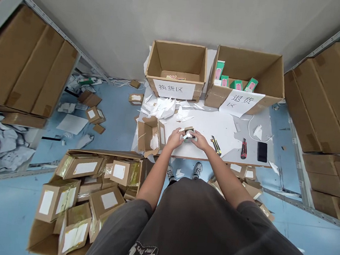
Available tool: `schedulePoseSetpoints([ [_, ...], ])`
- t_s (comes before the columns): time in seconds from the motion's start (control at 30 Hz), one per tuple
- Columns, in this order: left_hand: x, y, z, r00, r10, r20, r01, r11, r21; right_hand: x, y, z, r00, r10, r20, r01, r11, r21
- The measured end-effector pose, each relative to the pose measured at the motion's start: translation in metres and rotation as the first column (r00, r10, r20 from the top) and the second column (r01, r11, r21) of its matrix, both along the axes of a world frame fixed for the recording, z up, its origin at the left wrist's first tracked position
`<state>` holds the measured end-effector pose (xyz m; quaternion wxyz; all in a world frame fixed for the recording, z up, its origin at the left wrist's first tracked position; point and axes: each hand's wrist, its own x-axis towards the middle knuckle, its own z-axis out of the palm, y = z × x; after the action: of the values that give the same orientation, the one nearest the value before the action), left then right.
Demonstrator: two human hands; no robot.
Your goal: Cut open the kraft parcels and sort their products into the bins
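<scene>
Over the front part of the table, my left hand (175, 138) and my right hand (199, 140) grip a small box (189, 135) from its two sides. Its end looks open, with a brown flap up and something white and dark inside; the details are too small to make out. To the left of my hands stands an opened cardboard box (145, 135) with white paper in it. A yellow and black utility knife (216, 145) lies to the right, and beyond it a red and black utility knife (244, 148).
Two cartons with paper signs, a left one (180, 50) and a right one (251, 59) holding several green boxes (251, 85), stand at the back. Torn paper (164, 108) and a phone (262, 152) lie on the table (209, 123). A large carton (41, 233) of parcels sits lower left.
</scene>
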<state>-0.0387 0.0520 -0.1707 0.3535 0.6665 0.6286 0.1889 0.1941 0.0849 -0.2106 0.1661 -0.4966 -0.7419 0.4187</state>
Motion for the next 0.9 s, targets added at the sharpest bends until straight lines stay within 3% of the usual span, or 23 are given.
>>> schedulePoseSetpoints([
  [0.23,-0.004,0.026,0.004,0.997,-0.070,0.037,0.070,0.997,-0.006,-0.009,0.006,0.004,0.999,-0.008,-0.037,0.007,1.000,-0.021],
  [0.43,0.008,0.042,-0.009,0.994,-0.022,0.104,0.027,0.998,-0.052,-0.012,0.006,0.014,0.997,-0.051,-0.057,0.048,0.997,-0.059],
  [0.7,0.004,0.043,-0.027,0.984,0.014,0.175,-0.014,1.000,-0.004,-0.014,0.004,0.022,0.997,-0.030,-0.069,0.026,0.998,-0.061],
  [0.9,0.001,0.039,-0.030,0.930,0.087,0.356,-0.035,0.988,-0.150,-0.018,0.000,0.024,0.997,-0.048,-0.063,0.045,0.998,-0.051],
])
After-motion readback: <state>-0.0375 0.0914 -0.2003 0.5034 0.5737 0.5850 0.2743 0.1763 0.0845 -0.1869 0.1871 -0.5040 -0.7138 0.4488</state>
